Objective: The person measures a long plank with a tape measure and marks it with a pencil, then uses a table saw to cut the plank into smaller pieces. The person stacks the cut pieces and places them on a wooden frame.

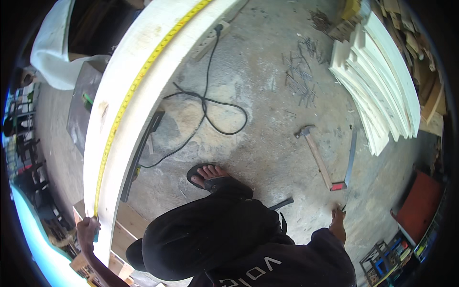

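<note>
Your left hand [88, 228] is sitting at the lower left of the frame, fingers closed around the near end of the yellow tape measure [129, 98] and pinning it against the long white board [143, 62]. From that hand the tape is running away up and to the right, following the board's curved-looking face all the way toward the top centre of the frame, so its long axis is lying along the board's length, not across it. The board itself is stretching from the lower left to the upper middle, and the left hand is touching it, while your right hand [338, 221] is hanging well apart at the lower right, down by your side above the concrete floor [267, 95]; whether it is holding something small I cannot tell, since the fingers are pointing away and only a dark sliver is showing near them. So the left hand is clearly the nearer one to both tape and board. On the floor to the right a hammer [313, 153] is lying beside a flat metal bar [351, 155], with a stack of white boards [377, 81] in the upper right and a black cable [205, 105] looping between your sandalled foot [206, 176] and the board.
</note>
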The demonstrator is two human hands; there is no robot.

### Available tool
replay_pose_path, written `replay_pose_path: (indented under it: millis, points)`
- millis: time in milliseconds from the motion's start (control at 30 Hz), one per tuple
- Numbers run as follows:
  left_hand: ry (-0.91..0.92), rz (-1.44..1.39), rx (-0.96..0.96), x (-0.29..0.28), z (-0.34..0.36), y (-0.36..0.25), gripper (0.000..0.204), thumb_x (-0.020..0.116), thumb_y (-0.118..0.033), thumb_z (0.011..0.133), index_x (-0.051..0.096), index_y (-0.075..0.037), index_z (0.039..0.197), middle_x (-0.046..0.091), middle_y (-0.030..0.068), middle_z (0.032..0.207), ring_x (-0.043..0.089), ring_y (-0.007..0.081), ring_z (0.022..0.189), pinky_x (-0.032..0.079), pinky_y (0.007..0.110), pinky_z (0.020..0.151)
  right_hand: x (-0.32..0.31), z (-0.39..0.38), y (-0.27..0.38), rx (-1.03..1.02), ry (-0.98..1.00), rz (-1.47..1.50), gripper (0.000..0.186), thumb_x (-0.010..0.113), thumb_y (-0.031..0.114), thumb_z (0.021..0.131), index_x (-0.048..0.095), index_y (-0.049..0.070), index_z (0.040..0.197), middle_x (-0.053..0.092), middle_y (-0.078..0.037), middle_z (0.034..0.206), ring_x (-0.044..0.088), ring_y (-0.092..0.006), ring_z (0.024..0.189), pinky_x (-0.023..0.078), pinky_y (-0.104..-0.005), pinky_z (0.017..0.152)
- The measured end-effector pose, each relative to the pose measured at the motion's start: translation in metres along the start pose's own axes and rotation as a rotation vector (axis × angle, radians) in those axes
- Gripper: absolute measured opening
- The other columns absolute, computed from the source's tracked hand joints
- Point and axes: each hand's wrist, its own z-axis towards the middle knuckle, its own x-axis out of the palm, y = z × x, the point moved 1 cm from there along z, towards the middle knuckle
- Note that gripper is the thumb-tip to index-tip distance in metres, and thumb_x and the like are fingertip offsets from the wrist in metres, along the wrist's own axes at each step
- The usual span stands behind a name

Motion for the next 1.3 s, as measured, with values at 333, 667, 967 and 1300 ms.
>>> replay_pose_path:
  millis: [333, 667, 967, 1300]
  points:
    - [-0.026, 0.043, 0.002, 0.023, -0.001, 0.002, 0.055, 0.082, -0.057, 0.081, 0.081, -0.002, 0.087, 0.073, 0.0079, 0.076, 0.067, 0.0171, 0.069, 0.054, 0.037, 0.068, 0.091, -0.043, 0.073, -0.21, 0.136, -0.503, 0.075, 0.07, 0.033, 0.093, 0.036, 0.011, 0.156, 0.054, -0.019, 0.142, 0.061, -0.0305, 0.119, 0.059, -0.0398, 0.082]
    - [-0.007, -0.075, -0.034, 0.031, -0.001, -0.013, 0.055, 0.086, -0.052, 0.078, 0.081, 0.0, 0.094, 0.069, 0.0122, 0.073, 0.064, 0.0202, 0.061, 0.051, 0.038, 0.061, 0.157, -0.086, 0.154, -0.391, 0.255, -0.521, 0.067, 0.061, 0.035, 0.098, 0.039, 0.003, 0.153, 0.051, -0.018, 0.146, 0.057, -0.0308, 0.124, 0.057, -0.0428, 0.092]
    - [0.036, -0.062, -0.115, 0.029, -0.006, -0.021, 0.049, 0.084, -0.052, 0.08, 0.082, -0.006, 0.096, 0.069, 0.0076, 0.067, 0.066, 0.0189, 0.062, 0.051, 0.037, 0.064, 0.225, -0.413, 0.365, -1.193, 0.772, 0.196, 0.051, 0.055, 0.02, 0.101, 0.048, -0.003, 0.145, 0.056, -0.015, 0.124, 0.058, -0.0243, 0.105, 0.055, -0.0438, 0.095]
    - [-0.038, 0.059, 0.065, 0.037, -0.003, -0.018, 0.05, 0.076, -0.057, 0.086, 0.082, -0.007, 0.091, 0.072, 0.0091, 0.07, 0.071, 0.0234, 0.068, 0.053, 0.04, 0.068, 0.214, -0.775, 0.318, -1.191, 1.751, 0.531, 0.017, 0.056, 0.014, 0.104, 0.057, -0.002, 0.099, 0.053, -0.006, 0.066, 0.046, -0.0108, 0.051, 0.041, -0.0254, 0.053]
